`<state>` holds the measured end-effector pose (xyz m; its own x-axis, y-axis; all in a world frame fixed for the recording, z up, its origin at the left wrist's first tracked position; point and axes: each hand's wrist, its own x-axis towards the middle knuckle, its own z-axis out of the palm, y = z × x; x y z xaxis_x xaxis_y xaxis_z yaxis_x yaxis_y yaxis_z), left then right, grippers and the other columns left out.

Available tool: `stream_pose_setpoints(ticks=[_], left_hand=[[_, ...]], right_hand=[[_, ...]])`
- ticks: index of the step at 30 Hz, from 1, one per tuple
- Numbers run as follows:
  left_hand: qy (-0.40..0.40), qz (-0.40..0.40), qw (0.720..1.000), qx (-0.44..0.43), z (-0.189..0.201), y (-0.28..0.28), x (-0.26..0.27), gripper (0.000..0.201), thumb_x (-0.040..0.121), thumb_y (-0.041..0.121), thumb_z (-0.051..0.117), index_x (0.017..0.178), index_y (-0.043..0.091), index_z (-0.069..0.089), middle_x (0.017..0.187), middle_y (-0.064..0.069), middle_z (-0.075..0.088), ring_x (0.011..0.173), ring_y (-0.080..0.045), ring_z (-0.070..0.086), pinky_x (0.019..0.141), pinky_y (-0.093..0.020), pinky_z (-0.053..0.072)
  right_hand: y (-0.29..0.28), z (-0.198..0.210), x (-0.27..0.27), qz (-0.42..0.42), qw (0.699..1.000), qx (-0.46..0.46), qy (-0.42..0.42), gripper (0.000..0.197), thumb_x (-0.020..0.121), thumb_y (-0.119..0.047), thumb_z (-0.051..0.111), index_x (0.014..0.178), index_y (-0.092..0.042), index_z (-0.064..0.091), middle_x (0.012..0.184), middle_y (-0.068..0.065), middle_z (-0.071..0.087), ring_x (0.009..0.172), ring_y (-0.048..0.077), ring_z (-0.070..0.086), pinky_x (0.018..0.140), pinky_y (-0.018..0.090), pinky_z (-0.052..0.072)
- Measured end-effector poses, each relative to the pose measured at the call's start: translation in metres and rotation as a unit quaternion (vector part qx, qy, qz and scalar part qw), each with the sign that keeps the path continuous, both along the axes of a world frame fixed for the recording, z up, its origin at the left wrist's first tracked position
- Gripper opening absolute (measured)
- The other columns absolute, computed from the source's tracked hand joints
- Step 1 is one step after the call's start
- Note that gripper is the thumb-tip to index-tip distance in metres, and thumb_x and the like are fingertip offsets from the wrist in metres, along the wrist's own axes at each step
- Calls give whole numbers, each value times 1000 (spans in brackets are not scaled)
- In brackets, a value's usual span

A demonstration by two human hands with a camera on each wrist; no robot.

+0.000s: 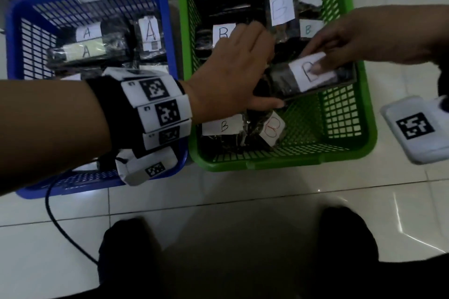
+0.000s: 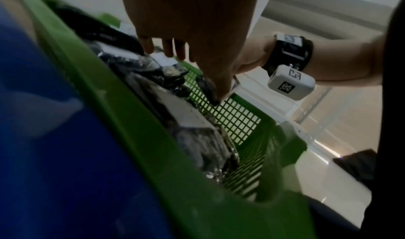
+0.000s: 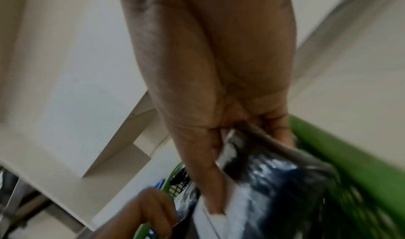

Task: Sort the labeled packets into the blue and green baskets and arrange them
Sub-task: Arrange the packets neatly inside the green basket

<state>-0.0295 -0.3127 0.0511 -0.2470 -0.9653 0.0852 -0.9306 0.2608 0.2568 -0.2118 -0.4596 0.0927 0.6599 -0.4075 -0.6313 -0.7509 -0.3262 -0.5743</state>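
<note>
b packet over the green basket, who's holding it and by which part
The right hand pinches the B packet at its right end, thumb on the white label. The left hand touches its left end with straight fingers, above the green basket.

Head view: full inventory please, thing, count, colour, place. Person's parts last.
green basket: 1, green, right of the blue one
blue basket: 1, blue, left, on the white tiled floor
B packets: at least eight labels visible, dark with white labels, in the green basket
held B packet: 1, dark, white label, over the green basket
A packets: three visible, dark, in the blue basket
cable: 1, black, floor
left hand: touches the held packet, fingers straight
right hand: pinches the held packet
</note>
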Motion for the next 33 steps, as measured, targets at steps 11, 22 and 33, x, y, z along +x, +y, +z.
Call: stream_pose_setpoints(ticks=[11, 22, 33], left_hand=[[-142, -80, 959, 233, -15, 3, -17, 57, 85, 58, 51, 134, 28, 46, 144, -5, 32, 138, -29, 15, 107, -50, 17], [26, -62, 958, 278, 0, -1, -33, 30, 81, 41, 66, 104, 25, 53, 120, 4, 51, 129, -17, 30, 104, -40, 12], [155, 58, 895, 414, 42, -19, 31, 25, 86, 21, 63, 110, 25, 55, 98, 6, 66, 83, -11, 61, 69, -23, 48]], right_hand=[[14, -18, 13, 276, 913, -188, 233, 39, 83, -45, 64, 112, -19, 64, 89, -3, 59, 84, 17, 55, 61, 26, 39], [32, -37, 10, 254, 942, -101, 196, 47, 86, -36, 64, 125, -12, 53, 116, 5, 61, 96, 19, 56, 84, 29, 46], [45, -63, 2, 319, 918, -179, 150, 30, 86, -31, 64, 109, -12, 68, 102, 5, 69, 89, 21, 62, 71, 25, 43]])
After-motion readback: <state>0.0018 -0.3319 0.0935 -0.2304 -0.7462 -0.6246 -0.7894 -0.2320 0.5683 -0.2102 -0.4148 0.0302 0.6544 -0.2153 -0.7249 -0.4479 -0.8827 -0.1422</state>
